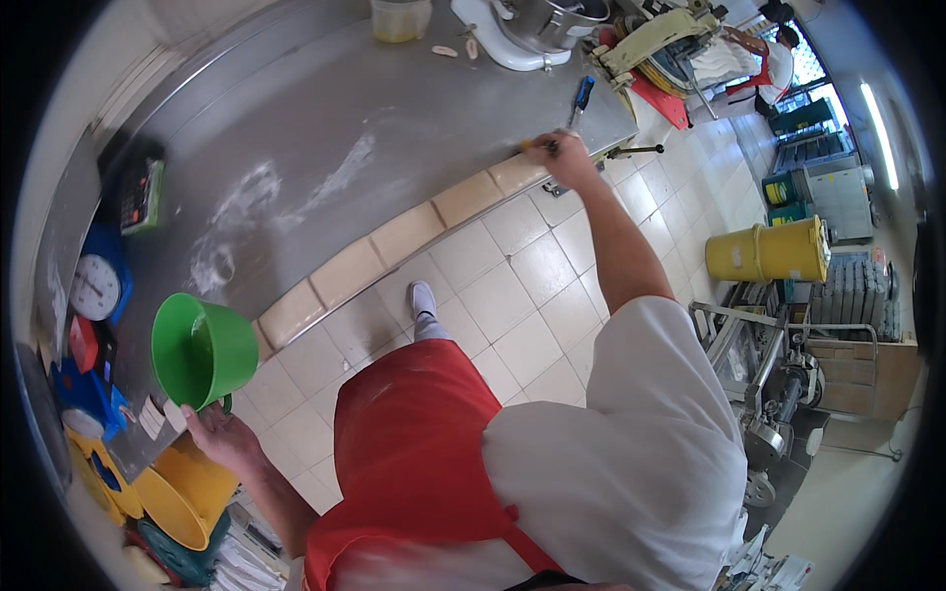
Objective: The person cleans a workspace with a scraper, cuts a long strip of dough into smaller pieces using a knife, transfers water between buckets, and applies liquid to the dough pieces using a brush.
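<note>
My left hand (pixel 217 433) grips a green plastic jug (pixel 233 357) by its handle side, beyond the left end of the tiled table edge. The jug is tilted with its mouth to the left, and a pale smear or reflection shows inside. At the far right end of the grey worktop (pixel 325 128), my outstretched right hand (pixel 562 160) is closed at the tiled edge. A small yellowish bit shows by its fingers, but what it holds cannot be made out. Just beyond that hand lies a blue-handled tool (pixel 582 97) with a metal shaft.
White powder (pixel 236 212) streaks the worktop. A dial scale (pixel 96 287) and a calculator (pixel 144 195) stand at the left. Beyond are a plastic tub (pixel 400 20) and a metal bowl (pixel 557 22). Yellow bins (pixel 177 497) stand lower left; a yellow drum (pixel 767 250) and another person (pixel 774 67) are right.
</note>
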Demonstrator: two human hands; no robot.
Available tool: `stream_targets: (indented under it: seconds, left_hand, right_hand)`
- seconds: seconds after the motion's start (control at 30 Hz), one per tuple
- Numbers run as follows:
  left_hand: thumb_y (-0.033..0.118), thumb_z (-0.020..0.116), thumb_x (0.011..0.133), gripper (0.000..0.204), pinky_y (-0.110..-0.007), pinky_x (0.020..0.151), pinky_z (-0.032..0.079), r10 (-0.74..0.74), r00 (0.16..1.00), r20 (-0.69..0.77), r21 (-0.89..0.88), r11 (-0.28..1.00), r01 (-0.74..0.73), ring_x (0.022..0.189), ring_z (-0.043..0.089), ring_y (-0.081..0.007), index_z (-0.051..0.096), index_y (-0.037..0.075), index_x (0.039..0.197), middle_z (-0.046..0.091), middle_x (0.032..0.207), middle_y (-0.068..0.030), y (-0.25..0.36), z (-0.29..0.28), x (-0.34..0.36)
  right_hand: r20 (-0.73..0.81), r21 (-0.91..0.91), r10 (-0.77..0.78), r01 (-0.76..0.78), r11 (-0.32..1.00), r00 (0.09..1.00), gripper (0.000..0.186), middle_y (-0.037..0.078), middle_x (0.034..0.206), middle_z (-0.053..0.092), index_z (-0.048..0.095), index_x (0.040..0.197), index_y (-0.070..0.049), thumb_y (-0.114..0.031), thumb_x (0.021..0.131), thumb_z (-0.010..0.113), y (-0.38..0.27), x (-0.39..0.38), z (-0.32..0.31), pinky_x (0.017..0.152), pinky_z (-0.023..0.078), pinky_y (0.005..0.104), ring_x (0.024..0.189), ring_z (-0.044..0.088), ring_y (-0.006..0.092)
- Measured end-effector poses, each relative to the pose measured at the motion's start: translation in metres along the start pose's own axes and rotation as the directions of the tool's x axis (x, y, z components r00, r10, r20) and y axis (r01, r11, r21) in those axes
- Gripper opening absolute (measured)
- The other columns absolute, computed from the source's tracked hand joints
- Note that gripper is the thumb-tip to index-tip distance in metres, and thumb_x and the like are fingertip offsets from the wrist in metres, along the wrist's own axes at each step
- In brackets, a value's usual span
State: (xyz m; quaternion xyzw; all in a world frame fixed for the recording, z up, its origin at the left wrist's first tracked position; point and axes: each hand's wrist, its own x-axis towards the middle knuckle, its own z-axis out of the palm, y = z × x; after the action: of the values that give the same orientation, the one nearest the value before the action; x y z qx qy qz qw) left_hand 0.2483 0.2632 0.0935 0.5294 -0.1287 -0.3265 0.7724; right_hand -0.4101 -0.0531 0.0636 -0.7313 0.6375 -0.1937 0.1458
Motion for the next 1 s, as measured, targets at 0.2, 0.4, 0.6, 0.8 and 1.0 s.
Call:
stream_targets:
  seconds: [0.2,0.4,0.6,0.8,1.0]
  left_hand:
    - [0.028,0.064,0.101,0.037,-0.033,0.093,0.047,0.114,0.993,-0.042,0.333,0.938,-0.094,0.100,0.063,-0.0139,0.070,-0.007,0.111,0.072,0.102,-0.0089,0.030,-0.065,-0.023]
    - [0.030,0.075,0.095,0.033,-0.028,0.069,0.043,0.253,0.961,0.111,0.546,0.793,-0.271,0.074,0.052,-0.0085,0.076,-0.003,0.099,0.065,0.078,0.0010,0.067,-0.088,-0.019]
    - [0.019,0.083,0.085,0.042,-0.035,0.060,0.040,0.455,0.882,0.119,0.523,0.726,-0.445,0.060,0.048,-0.0199,0.053,0.000,0.062,0.051,0.061,-0.0089,0.068,-0.126,0.012]
    - [0.020,0.081,0.087,0.037,-0.036,0.059,0.039,0.466,0.882,0.072,0.550,0.719,-0.425,0.060,0.048,-0.0198,0.058,-0.001,0.066,0.051,0.060,-0.0087,0.092,-0.153,0.051]
    - [0.018,0.082,0.085,0.033,-0.039,0.060,0.042,0.466,0.883,0.053,0.615,0.682,-0.397,0.060,0.053,-0.0250,0.062,0.000,0.067,0.055,0.062,-0.0115,0.126,-0.182,0.104]
  right_hand:
    - [-0.050,0.784,-0.121,0.114,0.611,0.991,0.016,0.010,0.094,0.070,0.074,0.102,-0.001,-0.014,0.094,0.073,-0.352,-0.110,0.016,0.076,0.052,0.0328,0.085,0.066,0.0182]
    - [-0.036,0.690,-0.659,0.496,0.527,0.751,0.014,0.012,0.088,0.069,0.072,0.096,-0.002,-0.014,0.091,0.076,-0.572,-0.176,0.089,0.069,0.052,0.0346,0.075,0.066,0.0224]
    - [0.070,0.546,-0.678,0.541,0.640,0.732,0.018,0.014,0.091,0.071,0.072,0.096,-0.001,-0.015,0.088,0.080,-0.650,-0.180,0.214,0.071,0.055,0.0329,0.078,0.069,0.0209]
    - [0.028,0.672,-0.632,0.454,0.585,0.774,0.022,0.015,0.089,0.070,0.072,0.102,-0.001,-0.018,0.090,0.077,-0.707,-0.170,0.203,0.067,0.055,0.0346,0.076,0.070,0.0250]
    - [0.073,0.911,-0.420,0.111,0.397,0.904,0.018,0.006,0.091,0.067,0.071,0.101,0.002,-0.016,0.097,0.072,-0.758,-0.141,0.198,0.063,0.052,0.0260,0.075,0.063,0.0104]
